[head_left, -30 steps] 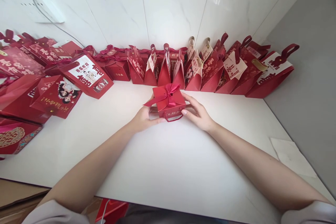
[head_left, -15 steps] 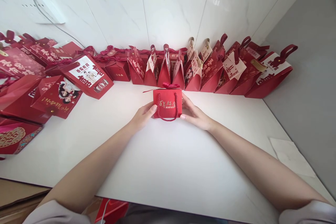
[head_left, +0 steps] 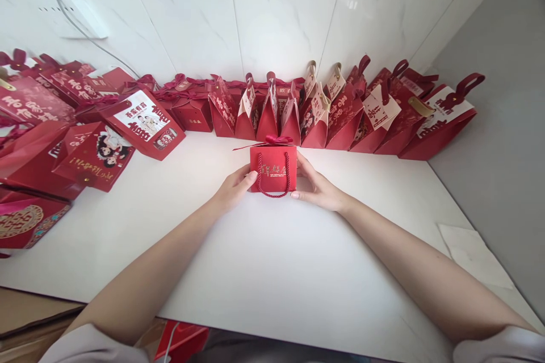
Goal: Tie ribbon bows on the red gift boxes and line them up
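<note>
A small red gift bag [head_left: 272, 167] with gold lettering, a twisted rope handle hanging down its front and a dark red ribbon bow on top stands upright on the white table [head_left: 272, 261]. My left hand [head_left: 234, 188] grips its left side, thumb on the front face. At its right side is my right hand [head_left: 320, 186], fingers against the side and partly behind, thumb at the lower front corner. The bag's back is hidden.
Several red and cream gift boxes [head_left: 340, 122] with loop handles line the wall behind. More red boxes [head_left: 147, 125] are piled at the left. White paper [head_left: 474, 252] lies at the right edge. A grey cable [head_left: 80, 34] hangs from the wall socket.
The view has shifted slightly. My right thumb has slid a little down and left at the bag's lower corner; both hands stay at the bag.
</note>
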A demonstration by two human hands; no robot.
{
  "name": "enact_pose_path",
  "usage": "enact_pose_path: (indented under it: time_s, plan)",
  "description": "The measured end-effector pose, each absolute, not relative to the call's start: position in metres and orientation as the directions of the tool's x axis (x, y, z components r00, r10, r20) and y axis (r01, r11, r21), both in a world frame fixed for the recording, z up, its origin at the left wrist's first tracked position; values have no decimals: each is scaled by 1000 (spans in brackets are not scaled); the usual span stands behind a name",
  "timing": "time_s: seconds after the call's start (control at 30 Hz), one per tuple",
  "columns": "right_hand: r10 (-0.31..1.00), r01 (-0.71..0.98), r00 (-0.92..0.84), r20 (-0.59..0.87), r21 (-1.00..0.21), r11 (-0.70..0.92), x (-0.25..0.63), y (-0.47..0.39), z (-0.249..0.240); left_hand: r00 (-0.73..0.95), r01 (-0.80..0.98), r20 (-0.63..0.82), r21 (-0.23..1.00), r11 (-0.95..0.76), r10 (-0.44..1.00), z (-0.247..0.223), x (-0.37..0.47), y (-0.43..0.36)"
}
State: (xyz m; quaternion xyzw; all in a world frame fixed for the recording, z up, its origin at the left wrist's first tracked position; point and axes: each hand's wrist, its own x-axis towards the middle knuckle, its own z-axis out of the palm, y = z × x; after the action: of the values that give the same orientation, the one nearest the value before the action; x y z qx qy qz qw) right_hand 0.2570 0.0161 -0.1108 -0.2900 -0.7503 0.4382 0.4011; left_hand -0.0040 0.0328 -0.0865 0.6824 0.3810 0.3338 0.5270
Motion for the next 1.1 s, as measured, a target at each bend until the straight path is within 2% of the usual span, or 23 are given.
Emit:
enact_pose_path:
  time_s: [0.17, 0.37, 0.47, 0.6, 0.67, 0.73, 0.8, 0.9, 1.0, 1.1]
  plan:
    - [799, 105, -488, 350, -886, 452, 255, 16, -114, 462, 186, 35, 973, -136, 886, -88, -4, 34]
    - [918, 334, -151, 368, -855, 397, 250, 13, -117, 250, 75, 149, 982, -173, 957, -98, 2, 30]
    - [885, 437, -84, 458, -781, 446, 246, 7, -114, 323, 49, 183, 976, -210, 929, -102, 2, 28]
    - [825, 603, -131, 550, -617, 507, 242, -4, -106, 507, -5, 183, 978, -209, 842, -105, 3, 29]
    - [784, 638, -206, 585, -527, 561, 239, -9, -102, 503, -31, 150, 987, -155, 851, -103, 4, 30]
    - [723, 599, -318, 613, -461, 655, 236, -13, -100, 462, -26, 81, 997, -78, 883, -99, 5, 31]
    - [697, 509, -355, 623, -496, 703, 233, -16, -100, 406, -8, 23, 1000, -22, 914, -96, 4, 31]
    - [787, 402, -264, 557, -678, 615, 230, -16, -103, 352, -16, -3, 1000, 9, 936, -94, 2, 33]
    - [862, 284, -277, 424, -821, 495, 230, -11, -108, 403, -41, -19, 998, 38, 915, -94, 1, 34]
    - [859, 77, -385, 336, -916, 393, 234, -4, -113, 481, -89, -1, 995, 50, 877, -96, 0, 34]
